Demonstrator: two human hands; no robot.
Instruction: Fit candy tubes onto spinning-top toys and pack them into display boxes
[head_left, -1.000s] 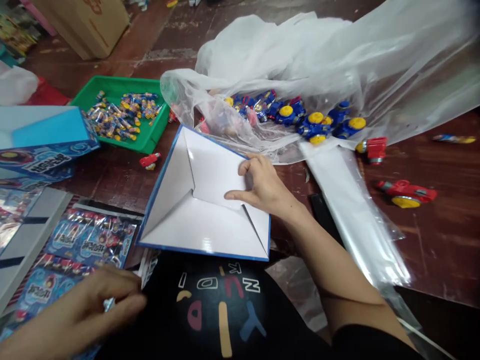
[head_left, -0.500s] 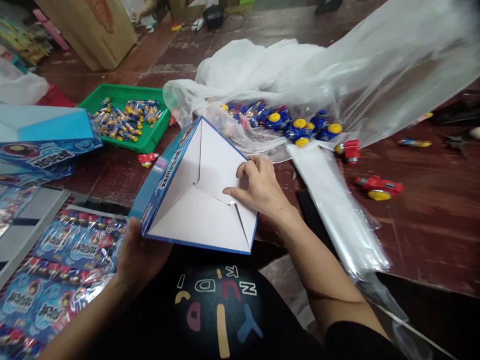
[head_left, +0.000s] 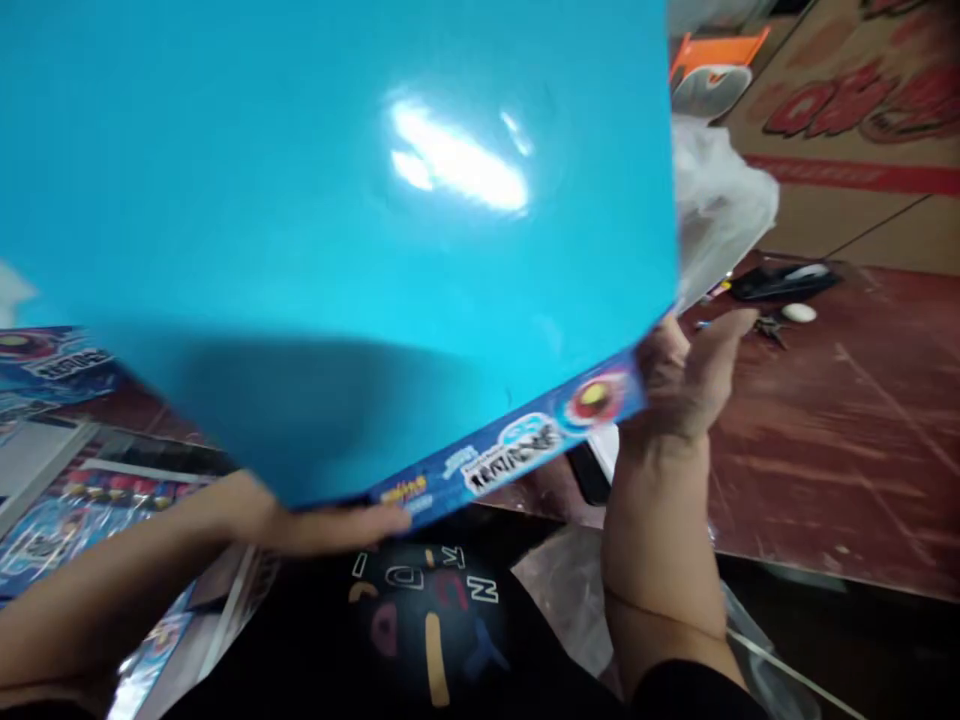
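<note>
A big turquoise box [head_left: 300,230] is held up in front of the person's black shirt [head_left: 409,680], tilted so that its broad, glossy face shows, a white glare across it and a darker shadow low down. Along its lower edge runs a printed strip [head_left: 517,440] in deep blue, with bold lettering and a round red-and-yellow emblem towards the right end. The left hand [head_left: 300,520] grips the lower left corner, one digit laid along the strip. The right hand [head_left: 679,385] is at the right corner with a thumb spread outward; its fingers are partly hidden and blurred, so I can't tell whether they grip.

To the right, the dark red surface [head_left: 840,430] is scuffed and streaked, carrying a flat black thing [head_left: 757,285] and a small white rounded object [head_left: 799,313]. Rumpled white plastic [head_left: 720,190] shows past the box; beyond stands a brown carton [head_left: 840,215] with red printing. Printed packs [head_left: 45,540] lie at the left.
</note>
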